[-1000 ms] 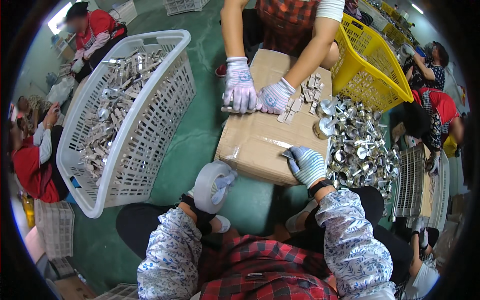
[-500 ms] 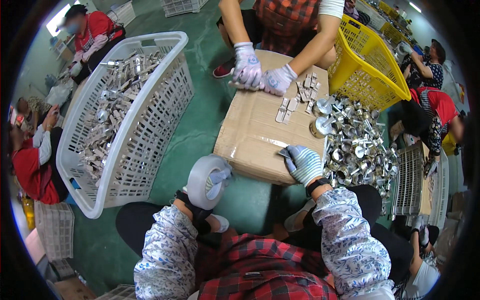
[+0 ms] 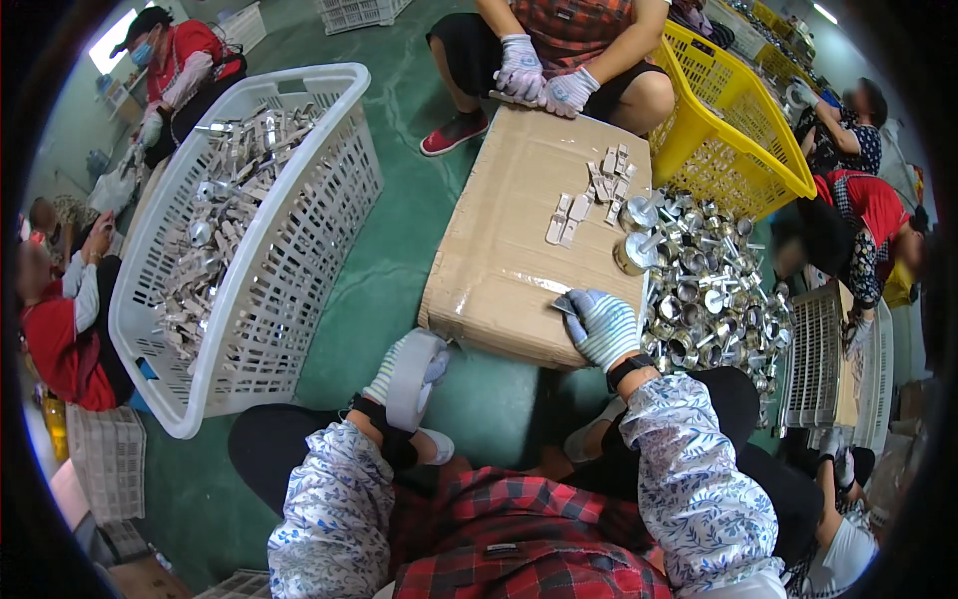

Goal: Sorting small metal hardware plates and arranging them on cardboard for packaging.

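**Taping the carton: roll in my left, tape end under my right**

My left hand (image 3: 404, 384) is clenched through a roll of tape (image 3: 417, 377), held off the near-left corner of the cardboard box (image 3: 519, 230) that serves as our bench. My right hand (image 3: 602, 324) presses flat on the box's near edge, fingertips pinning what looks like a small grey piece (image 3: 561, 305) (tape end or metal tab, I cannot tell which).

Across the box, a co-worker's gloved hands (image 3: 544, 80) rest on the far edge. Small flat metal strips (image 3: 589, 195) lie on the top toward the right; a heap of shiny metal cups (image 3: 704, 290) sits on the floor just beside the box's right side.

To do this well, I judge: keep the right fingertips firm, keep the roll low and taut, and stay clear of the strips.

Left: white basket (image 3: 299, 250) full of metal parts. Far right: yellow basket (image 3: 738, 130).
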`<move>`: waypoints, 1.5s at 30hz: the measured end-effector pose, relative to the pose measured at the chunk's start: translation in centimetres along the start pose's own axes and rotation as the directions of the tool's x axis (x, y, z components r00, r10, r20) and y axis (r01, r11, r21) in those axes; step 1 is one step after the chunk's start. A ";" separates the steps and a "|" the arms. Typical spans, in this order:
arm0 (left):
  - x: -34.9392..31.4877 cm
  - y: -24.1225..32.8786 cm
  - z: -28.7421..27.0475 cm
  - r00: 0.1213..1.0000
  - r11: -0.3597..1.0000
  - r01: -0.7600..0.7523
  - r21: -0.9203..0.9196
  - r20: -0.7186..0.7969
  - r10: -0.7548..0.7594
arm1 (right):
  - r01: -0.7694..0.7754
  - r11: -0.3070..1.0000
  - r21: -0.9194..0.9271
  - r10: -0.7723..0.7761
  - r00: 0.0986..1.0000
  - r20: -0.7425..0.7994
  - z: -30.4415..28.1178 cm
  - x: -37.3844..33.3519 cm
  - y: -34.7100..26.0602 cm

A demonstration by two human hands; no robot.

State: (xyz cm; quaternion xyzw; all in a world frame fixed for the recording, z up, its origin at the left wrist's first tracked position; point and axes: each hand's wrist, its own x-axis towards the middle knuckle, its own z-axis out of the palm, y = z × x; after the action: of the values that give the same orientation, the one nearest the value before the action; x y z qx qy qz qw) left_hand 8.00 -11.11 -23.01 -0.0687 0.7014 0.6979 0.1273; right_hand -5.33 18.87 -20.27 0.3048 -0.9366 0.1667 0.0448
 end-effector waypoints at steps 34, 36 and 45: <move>2.3 -8.3 0.8 0.979 0.961 0.064 -0.269 -0.169 -0.112 | -0.004 0.997 0.081 0.003 1.000 0.008 -0.6 -0.8 1.2; 1.9 -8.8 0.0 0.980 0.966 0.078 -0.248 -0.161 -0.120 | -0.012 0.997 0.070 0.012 1.000 0.000 -0.7 -0.7 0.8; 1.9 -8.6 -0.5 0.987 0.971 0.105 -0.214 -0.096 -0.128 | 0.004 0.998 0.066 -0.004 1.000 0.009 -0.2 -0.6 0.7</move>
State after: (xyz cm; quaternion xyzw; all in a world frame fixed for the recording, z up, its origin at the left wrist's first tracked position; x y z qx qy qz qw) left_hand 8.50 -11.59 -31.81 -0.1609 0.6251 0.7540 0.1218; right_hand -5.29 19.85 -20.38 0.3088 -0.9302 0.1960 0.0306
